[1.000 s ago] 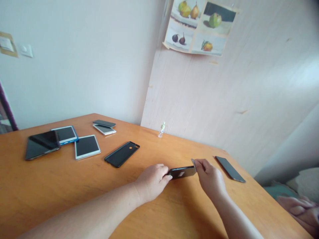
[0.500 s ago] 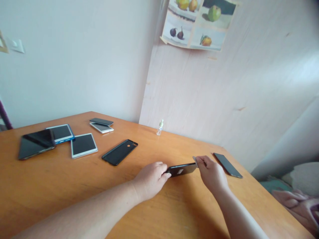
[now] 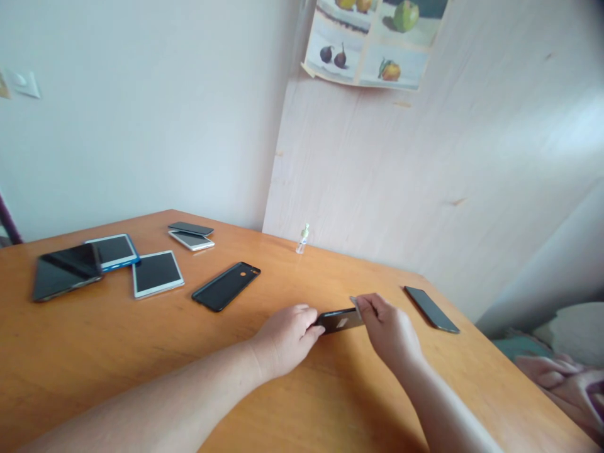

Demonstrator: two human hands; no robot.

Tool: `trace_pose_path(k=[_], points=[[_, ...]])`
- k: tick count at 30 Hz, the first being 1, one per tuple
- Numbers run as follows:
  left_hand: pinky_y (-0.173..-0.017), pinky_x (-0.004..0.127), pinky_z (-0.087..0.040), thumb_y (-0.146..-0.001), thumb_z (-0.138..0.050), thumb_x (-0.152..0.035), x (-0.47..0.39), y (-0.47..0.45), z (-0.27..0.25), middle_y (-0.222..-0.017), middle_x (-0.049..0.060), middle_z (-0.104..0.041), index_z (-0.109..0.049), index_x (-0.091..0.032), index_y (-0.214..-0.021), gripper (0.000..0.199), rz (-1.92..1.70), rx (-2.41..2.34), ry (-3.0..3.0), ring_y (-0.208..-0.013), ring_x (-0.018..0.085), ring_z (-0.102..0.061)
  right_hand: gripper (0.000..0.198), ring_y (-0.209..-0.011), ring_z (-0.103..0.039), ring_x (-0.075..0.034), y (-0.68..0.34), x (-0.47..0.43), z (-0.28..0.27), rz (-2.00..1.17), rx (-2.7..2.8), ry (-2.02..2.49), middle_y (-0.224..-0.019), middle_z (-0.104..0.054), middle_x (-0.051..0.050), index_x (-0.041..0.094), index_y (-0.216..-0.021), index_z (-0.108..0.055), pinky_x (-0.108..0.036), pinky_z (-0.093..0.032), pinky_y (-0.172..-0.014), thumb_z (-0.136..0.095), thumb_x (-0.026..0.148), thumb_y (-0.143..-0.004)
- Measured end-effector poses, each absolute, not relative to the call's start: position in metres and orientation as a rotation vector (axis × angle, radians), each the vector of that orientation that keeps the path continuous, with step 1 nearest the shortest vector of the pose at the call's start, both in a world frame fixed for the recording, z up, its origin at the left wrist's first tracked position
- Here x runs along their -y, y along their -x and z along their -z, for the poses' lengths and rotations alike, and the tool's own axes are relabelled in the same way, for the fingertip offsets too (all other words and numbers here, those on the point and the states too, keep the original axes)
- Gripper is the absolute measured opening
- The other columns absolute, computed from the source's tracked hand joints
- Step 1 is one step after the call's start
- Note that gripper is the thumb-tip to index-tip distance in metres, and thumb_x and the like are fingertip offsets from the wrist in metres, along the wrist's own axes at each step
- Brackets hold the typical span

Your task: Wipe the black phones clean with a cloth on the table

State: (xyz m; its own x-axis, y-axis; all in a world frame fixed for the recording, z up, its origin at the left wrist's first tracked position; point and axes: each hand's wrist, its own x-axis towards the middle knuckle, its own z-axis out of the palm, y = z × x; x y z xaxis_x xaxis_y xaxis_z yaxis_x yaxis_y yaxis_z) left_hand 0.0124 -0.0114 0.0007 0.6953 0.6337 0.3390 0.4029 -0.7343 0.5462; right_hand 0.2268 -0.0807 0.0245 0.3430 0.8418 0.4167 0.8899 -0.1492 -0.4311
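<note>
My left hand [image 3: 290, 340] is closed on the near-left end of a dark phone [image 3: 336, 322], held tilted on its long edge just over the table. A small pale label shows on the phone's side facing me. My right hand [image 3: 389, 327] pinches a thin, pale, cloth-like piece [image 3: 353, 302] against the phone's upper right edge. Its fingers cover that end of the phone, and most of the pale piece is hidden in them. Left of my hands lies an empty black phone case [image 3: 226, 286], inner side up.
A dark phone [image 3: 431, 309] lies to the right. At left are a black tablet [image 3: 66, 270], a blue-edged tablet [image 3: 113, 250] and a white tablet [image 3: 158, 274]. Behind them, a dark phone [image 3: 191, 228] rests partly on a white phone [image 3: 191, 240]. A small spray bottle [image 3: 302, 239] stands near the wall.
My right hand has slid left along the phone's upper edge with the pale piece. My left hand and the phone stay nearly in place. The view has shifted slightly.
</note>
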Motion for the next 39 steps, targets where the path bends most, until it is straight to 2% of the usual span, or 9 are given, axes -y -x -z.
trace_pose_path(k=[5,12,20,23,29,31,36,39], points=[[-0.065,0.026,-0.04,-0.092,-0.05,-0.029,0.011,-0.012,-0.001,-0.078,0.002,-0.059,-0.051,-0.02,-0.073,0.021,-0.722,-0.824,-2.455,-0.072,0.016,-0.056,0.039,-0.065,-0.062,-0.021,-0.255,0.075,-0.022,0.168,1.403,2.066,-0.065,-0.068,-0.003,0.026,-0.084,-0.068,-0.027,-0.039,-0.058,-0.041,0.053,-0.092],[-0.065,0.026,-0.041,-0.092,-0.05,-0.022,0.013,-0.012,-0.003,-0.079,0.002,-0.062,-0.056,-0.02,-0.077,0.016,-0.728,-0.739,-2.445,-0.075,0.017,-0.059,0.034,-0.066,-0.065,-0.017,-0.179,0.086,-0.018,-0.052,1.71,1.739,-0.076,-0.072,0.0,0.029,-0.101,-0.067,-0.024,-0.041,-0.059,-0.039,0.048,-0.096],[-0.064,0.026,-0.039,-0.092,-0.05,-0.028,0.009,-0.014,0.0,-0.077,0.001,-0.06,-0.052,-0.02,-0.072,0.022,-0.733,-0.804,-2.456,-0.073,0.017,-0.057,0.039,-0.064,-0.062,-0.02,-0.248,0.077,-0.023,0.105,1.435,2.026,-0.065,-0.067,-0.002,0.025,-0.081,-0.067,-0.027,-0.04,-0.057,-0.042,0.053,-0.092],[-0.063,0.026,-0.037,-0.092,-0.05,-0.028,0.009,-0.014,0.001,-0.076,0.001,-0.059,-0.05,-0.02,-0.07,0.023,-0.73,-0.818,-2.458,-0.072,0.017,-0.057,0.038,-0.064,-0.062,-0.02,-0.253,0.076,-0.023,0.108,1.403,2.058,-0.065,-0.067,-0.001,0.025,-0.08,-0.066,-0.027,-0.04,-0.057,-0.042,0.053,-0.092],[-0.067,0.026,-0.04,-0.092,-0.049,-0.024,0.01,-0.013,-0.001,-0.08,0.002,-0.063,-0.055,-0.02,-0.079,0.015,-0.724,-0.756,-2.415,-0.077,0.018,-0.059,0.033,-0.066,-0.065,-0.017,-0.187,0.088,-0.019,-0.079,1.684,1.74,-0.076,-0.071,0.001,0.029,-0.104,-0.067,-0.025,-0.042,-0.061,-0.04,0.047,-0.096],[-0.067,0.026,-0.04,-0.092,-0.049,-0.022,0.011,-0.013,-0.001,-0.081,0.002,-0.063,-0.056,-0.02,-0.08,0.014,-0.723,-0.746,-2.414,-0.078,0.018,-0.06,0.032,-0.066,-0.065,-0.016,-0.178,0.09,-0.02,-0.113,1.722,1.712,-0.077,-0.071,0.001,0.029,-0.106,-0.066,-0.024,-0.042,-0.061,-0.04,0.045,-0.096],[-0.067,0.027,-0.04,-0.092,-0.049,-0.026,0.01,-0.013,-0.002,-0.08,0.002,-0.061,-0.054,-0.02,-0.076,0.019,-0.733,-0.785,-2.428,-0.077,0.018,-0.058,0.036,-0.065,-0.063,-0.019,-0.22,0.085,-0.026,0.015,1.532,1.964,-0.067,-0.068,0.0,0.027,-0.083,-0.067,-0.026,-0.04,-0.059,-0.04,0.048,-0.094],[-0.065,0.026,-0.038,-0.093,-0.048,-0.027,0.009,-0.013,-0.001,-0.077,0.002,-0.06,-0.049,-0.02,-0.071,0.024,-0.724,-0.798,-2.443,-0.074,0.018,-0.057,0.036,-0.067,-0.063,-0.021,-0.246,0.079,-0.029,0.08,1.421,2.095,-0.066,-0.067,-0.002,0.025,-0.076,-0.066,-0.027,-0.039,-0.059,-0.043,0.048,-0.092]])
